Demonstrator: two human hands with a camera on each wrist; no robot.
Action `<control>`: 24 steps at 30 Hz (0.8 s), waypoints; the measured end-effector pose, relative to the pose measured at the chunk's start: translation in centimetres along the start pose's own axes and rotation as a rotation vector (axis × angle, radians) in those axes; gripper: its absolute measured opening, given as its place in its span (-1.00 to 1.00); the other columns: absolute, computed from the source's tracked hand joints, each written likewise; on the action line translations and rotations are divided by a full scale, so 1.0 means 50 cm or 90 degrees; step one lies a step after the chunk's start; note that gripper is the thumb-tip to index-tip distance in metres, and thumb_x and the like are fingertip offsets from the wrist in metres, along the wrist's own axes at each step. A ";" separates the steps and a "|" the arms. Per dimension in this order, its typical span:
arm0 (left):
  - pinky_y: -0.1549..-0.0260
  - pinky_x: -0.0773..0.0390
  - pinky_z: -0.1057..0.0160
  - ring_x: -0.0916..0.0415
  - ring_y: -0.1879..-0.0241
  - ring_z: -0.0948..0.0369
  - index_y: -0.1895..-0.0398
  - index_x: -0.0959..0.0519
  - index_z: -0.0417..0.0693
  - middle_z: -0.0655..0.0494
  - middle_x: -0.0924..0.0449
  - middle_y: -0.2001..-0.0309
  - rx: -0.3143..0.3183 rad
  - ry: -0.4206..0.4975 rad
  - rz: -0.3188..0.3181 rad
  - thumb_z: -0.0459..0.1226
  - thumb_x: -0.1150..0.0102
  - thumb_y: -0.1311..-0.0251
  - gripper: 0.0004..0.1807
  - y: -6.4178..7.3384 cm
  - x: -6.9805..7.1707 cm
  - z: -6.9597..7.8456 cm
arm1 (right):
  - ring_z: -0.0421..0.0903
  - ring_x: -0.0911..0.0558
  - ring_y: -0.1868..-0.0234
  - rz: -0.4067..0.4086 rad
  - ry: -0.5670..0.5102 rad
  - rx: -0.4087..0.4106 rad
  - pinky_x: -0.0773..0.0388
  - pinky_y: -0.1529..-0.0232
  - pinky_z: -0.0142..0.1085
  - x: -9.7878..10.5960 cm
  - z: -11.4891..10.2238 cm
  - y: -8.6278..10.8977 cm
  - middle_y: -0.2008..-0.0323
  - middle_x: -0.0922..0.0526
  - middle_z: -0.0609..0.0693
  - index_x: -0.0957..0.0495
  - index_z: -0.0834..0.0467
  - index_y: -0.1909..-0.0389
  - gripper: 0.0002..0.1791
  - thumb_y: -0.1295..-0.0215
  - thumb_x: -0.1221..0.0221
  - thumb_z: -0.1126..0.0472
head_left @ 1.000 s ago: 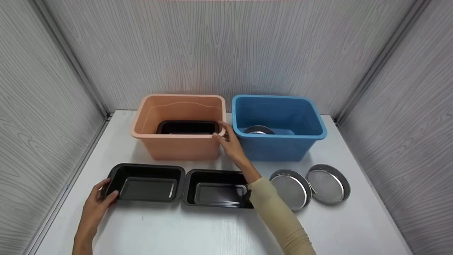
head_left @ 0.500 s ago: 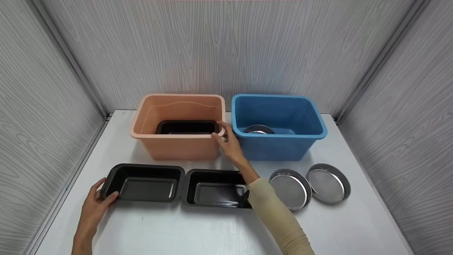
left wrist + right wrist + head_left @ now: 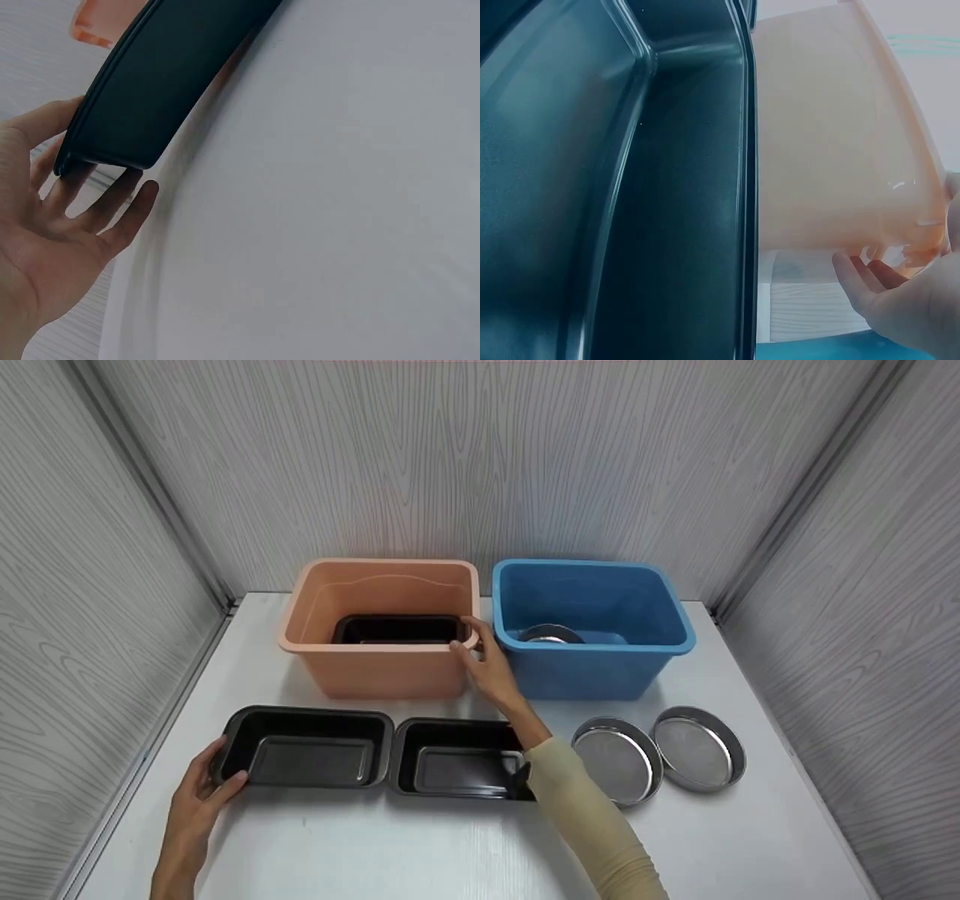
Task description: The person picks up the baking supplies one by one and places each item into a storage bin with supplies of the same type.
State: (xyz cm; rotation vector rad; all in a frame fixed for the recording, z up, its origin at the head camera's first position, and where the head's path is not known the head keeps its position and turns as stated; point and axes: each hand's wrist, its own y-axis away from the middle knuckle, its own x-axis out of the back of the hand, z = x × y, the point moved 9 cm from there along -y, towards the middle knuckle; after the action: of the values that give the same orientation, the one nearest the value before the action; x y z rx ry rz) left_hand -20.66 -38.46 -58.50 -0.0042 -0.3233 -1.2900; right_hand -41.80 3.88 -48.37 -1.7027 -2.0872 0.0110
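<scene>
My left hand (image 3: 191, 810) holds the left end of a black loaf pan (image 3: 311, 761), thumb at the near corner and fingers along the end. In the left wrist view, its fingertips (image 3: 139, 180) reach under the pan's end. My right hand (image 3: 491, 671) grips the front right corner of the orange bin (image 3: 382, 675) by its rim. Inside that bin sits another black loaf pan (image 3: 397, 626), partly hidden by the front wall. A third loaf pan (image 3: 457, 771) lies beneath my right forearm, which covers its right end; it fills much of the right wrist view.
A blue bin (image 3: 577, 675) stands right of the orange one, with a round metal cake pan (image 3: 551, 636) inside. Two more round cake pans, a left one (image 3: 615, 765) and a right one (image 3: 694, 756), lie side by side on the white table (image 3: 360, 847). Panelled walls enclose three sides.
My left thumb has slid slightly down and outward at the pan's near corner. The right hand keeps its place on the orange bin's rim.
</scene>
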 end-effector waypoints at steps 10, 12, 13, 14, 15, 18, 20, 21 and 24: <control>-0.05 -0.65 0.31 0.06 -0.53 -0.46 -0.68 -0.09 0.11 -0.09 0.17 -0.65 -0.109 0.176 -0.033 -0.42 -0.21 -0.44 -0.16 0.022 -0.033 0.040 | 0.07 -0.37 -0.45 0.002 -0.013 -0.003 -0.29 -0.47 0.00 -0.001 -0.006 0.007 -0.57 -0.24 0.14 -0.26 0.08 -0.55 -0.36 -0.58 -0.16 0.00; -0.06 -0.66 0.27 -0.13 -0.51 -0.29 -0.67 -0.12 0.06 -0.03 0.13 -0.65 -0.117 0.211 -0.018 -0.47 -0.20 -0.42 -0.17 0.023 -0.030 0.041 | 0.06 -0.37 -0.44 0.001 -0.013 -0.008 -0.30 -0.47 0.01 -0.002 -0.005 0.008 -0.57 -0.24 0.14 -0.27 0.05 -0.55 -0.36 -0.57 -0.16 -0.02; -0.06 -0.66 0.25 -0.22 -0.47 -0.20 -0.66 -0.14 0.03 -0.01 0.09 -0.63 -0.120 0.226 -0.009 -0.50 -0.20 -0.41 -0.18 0.024 -0.028 0.042 | 0.07 -0.39 -0.41 0.000 -0.012 -0.012 -0.31 -0.46 0.01 -0.002 -0.005 0.008 -0.56 -0.25 0.13 -0.27 0.04 -0.56 -0.36 -0.57 -0.16 -0.03; -0.06 -0.66 0.23 -0.31 -0.42 -0.09 -0.65 -0.15 0.01 0.02 0.03 -0.61 -0.123 0.238 0.001 -0.51 -0.20 -0.40 -0.18 0.025 -0.025 0.042 | 0.08 -0.40 -0.39 -0.001 -0.012 -0.014 -0.31 -0.45 0.01 -0.002 -0.005 0.007 -0.56 -0.25 0.14 -0.27 0.04 -0.56 -0.35 -0.57 -0.16 -0.04; -0.06 -0.66 0.22 -0.38 -0.36 0.02 -0.64 -0.17 -0.01 0.04 -0.02 -0.59 -0.126 0.249 0.009 -0.53 -0.20 -0.39 -0.19 0.027 -0.022 0.043 | 0.08 -0.42 -0.37 -0.002 -0.008 -0.018 -0.33 -0.45 0.01 -0.002 -0.004 0.007 -0.56 -0.25 0.13 -0.27 0.03 -0.56 -0.35 -0.57 -0.16 -0.05; -0.05 -0.66 0.20 -0.51 -0.20 0.24 -0.62 -0.21 -0.06 0.08 -0.14 -0.49 -0.137 0.265 0.027 -0.56 -0.22 -0.35 -0.20 0.031 -0.014 0.046 | 0.07 -0.42 -0.38 -0.004 -0.004 -0.020 -0.35 -0.43 0.00 -0.003 0.007 0.001 -0.56 -0.25 0.11 -0.26 0.01 -0.56 -0.33 -0.56 -0.16 -0.10; -0.03 -0.67 0.20 -0.56 -0.17 0.24 -0.59 -0.24 -0.09 0.09 -0.19 -0.46 -0.138 0.272 0.041 -0.58 -0.23 -0.33 -0.21 0.034 -0.009 0.046 | 0.07 -0.40 -0.42 -0.004 -0.004 -0.018 -0.34 -0.44 0.00 -0.003 0.007 0.000 -0.57 -0.24 0.12 -0.26 0.04 -0.56 -0.33 -0.56 -0.16 -0.09; -0.02 -0.67 0.20 -0.57 -0.16 0.24 -0.57 -0.26 -0.11 0.09 -0.21 -0.44 -0.137 0.276 0.050 -0.58 -0.24 -0.32 -0.22 0.035 -0.005 0.045 | 0.07 -0.40 -0.42 -0.003 -0.003 -0.017 -0.34 -0.44 0.00 -0.002 0.008 0.000 -0.57 -0.24 0.12 -0.26 0.03 -0.56 -0.34 -0.56 -0.15 -0.08; 0.00 -0.68 0.19 -0.58 -0.14 0.20 -0.51 -0.30 -0.18 0.10 -0.26 -0.39 -0.127 0.292 0.075 -0.60 -0.24 -0.30 -0.28 0.038 0.003 0.042 | 0.06 -0.43 -0.36 -0.003 -0.004 -0.012 -0.34 -0.45 -0.03 -0.001 0.007 -0.001 -0.57 -0.23 0.12 -0.27 0.02 -0.56 -0.36 -0.57 -0.15 -0.05</control>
State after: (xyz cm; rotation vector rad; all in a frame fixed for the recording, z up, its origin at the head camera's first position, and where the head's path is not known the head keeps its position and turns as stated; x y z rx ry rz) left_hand -19.30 -37.67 -56.14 0.1008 0.1970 -1.1637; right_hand -41.98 3.89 -48.68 -1.7112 -2.1018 -0.0055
